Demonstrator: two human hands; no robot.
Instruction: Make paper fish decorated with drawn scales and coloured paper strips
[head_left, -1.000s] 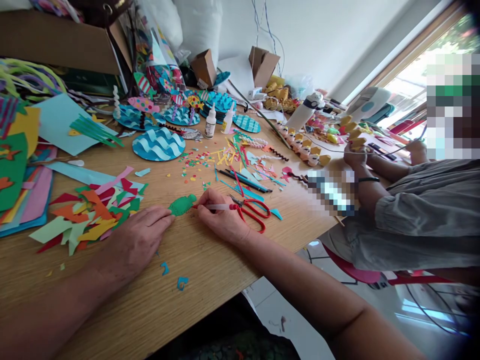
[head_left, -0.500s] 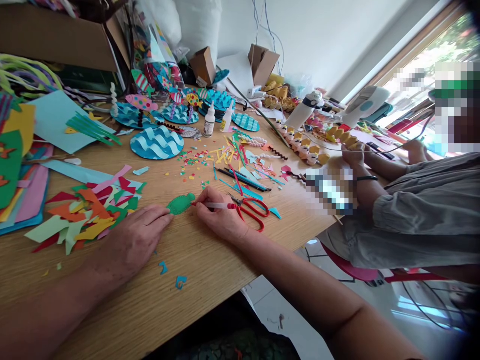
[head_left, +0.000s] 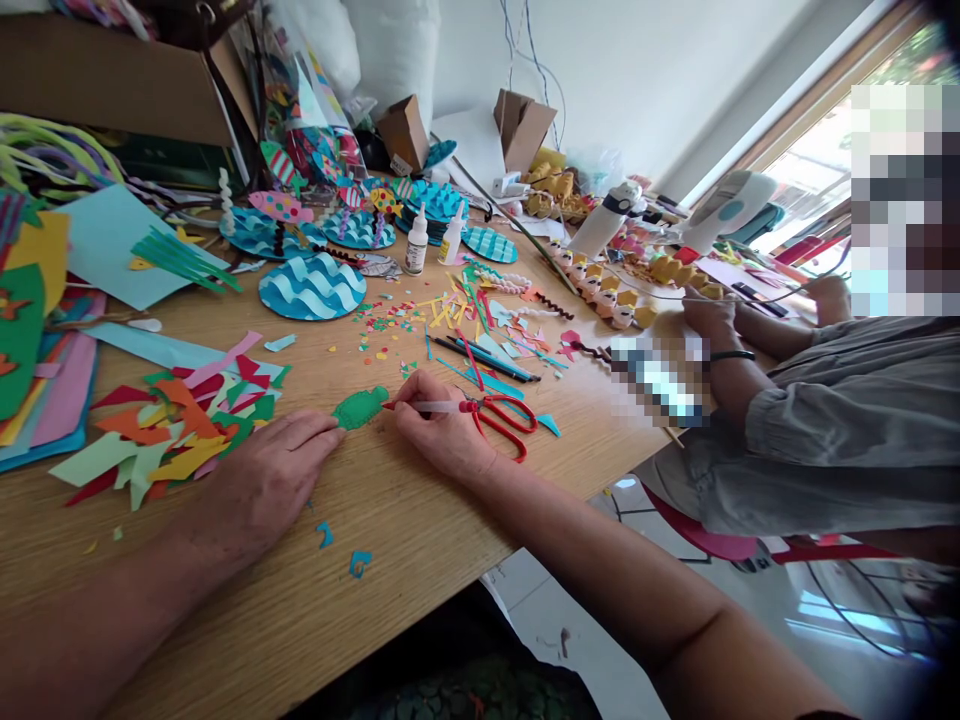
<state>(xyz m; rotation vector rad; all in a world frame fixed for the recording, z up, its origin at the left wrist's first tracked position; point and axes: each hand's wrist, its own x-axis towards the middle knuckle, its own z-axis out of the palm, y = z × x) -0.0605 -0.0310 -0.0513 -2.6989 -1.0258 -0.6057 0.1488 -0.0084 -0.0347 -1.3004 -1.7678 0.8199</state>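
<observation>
A small green fish-shaped paper cutout [head_left: 361, 409] lies on the table, with dark marks along its edge. The fingers of my left hand [head_left: 274, 470] lie outstretched, tips resting on the cutout's left end; its thumb is hidden. My right hand [head_left: 442, 430] is closed around a pen with a clear barrel and red end [head_left: 450, 406]. The pen's red tip touches or nearly touches the cutout's right end. Red-handled scissors [head_left: 510, 412] lie just beyond my right hand, their blades partly covered by it. Two blue paper scraps [head_left: 361, 564] sit nearer to me.
Colourful paper scraps [head_left: 195, 420] pile up at left. Behind are a blue wave-patterned disc [head_left: 313, 286], glue bottles [head_left: 416, 240], dark pencils [head_left: 487, 358] and paper strips. A co-worker in a grey sleeve [head_left: 847, 390] sits at right, handling something. The table edge [head_left: 420, 600] runs near me.
The camera view has shifted very slightly. The pen leans a little lower in my right hand, while my left hand stays on the cutout.
</observation>
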